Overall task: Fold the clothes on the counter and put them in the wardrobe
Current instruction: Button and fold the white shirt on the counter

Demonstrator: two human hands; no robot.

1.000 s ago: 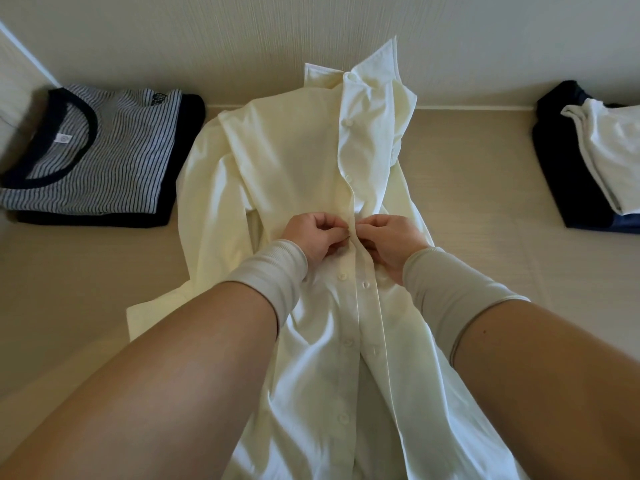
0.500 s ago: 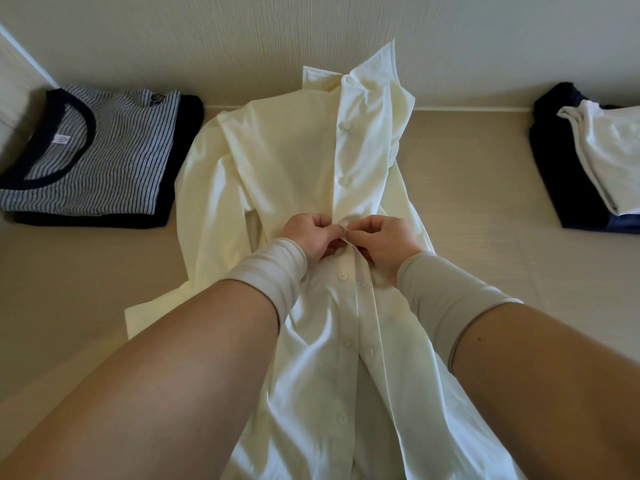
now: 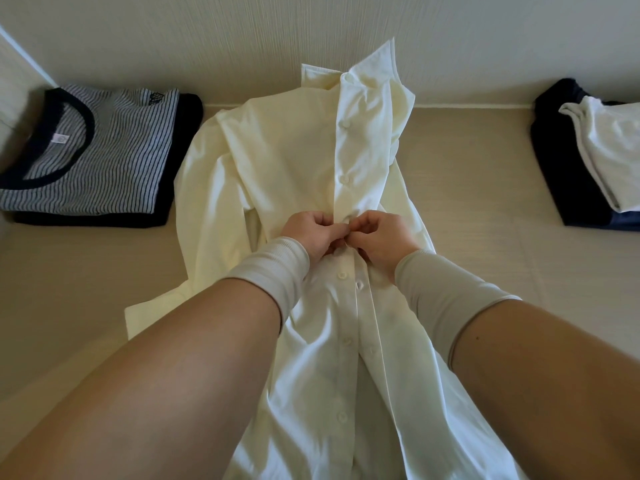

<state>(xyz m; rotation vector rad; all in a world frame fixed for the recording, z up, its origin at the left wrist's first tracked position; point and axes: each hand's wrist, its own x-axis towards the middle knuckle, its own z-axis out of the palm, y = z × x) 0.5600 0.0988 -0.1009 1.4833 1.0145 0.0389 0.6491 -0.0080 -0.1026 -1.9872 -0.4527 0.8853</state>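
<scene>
A cream button-up shirt lies face up on the beige counter, its collar propped against the back wall. The upper buttons are fastened; below my hands the front lies open. My left hand pinches the left edge of the placket at mid-chest. My right hand pinches the opposite edge, fingertips meeting the left hand's at a button. Both wrists wear grey cuffs.
A folded striped T-shirt sits on a dark garment at the back left. At the back right a dark navy garment carries a folded white one. The wall runs right behind the counter.
Both hands stay at the same button on the placket, fingers working it. One more upper button now looks fastened and the placket above lies straighter.
</scene>
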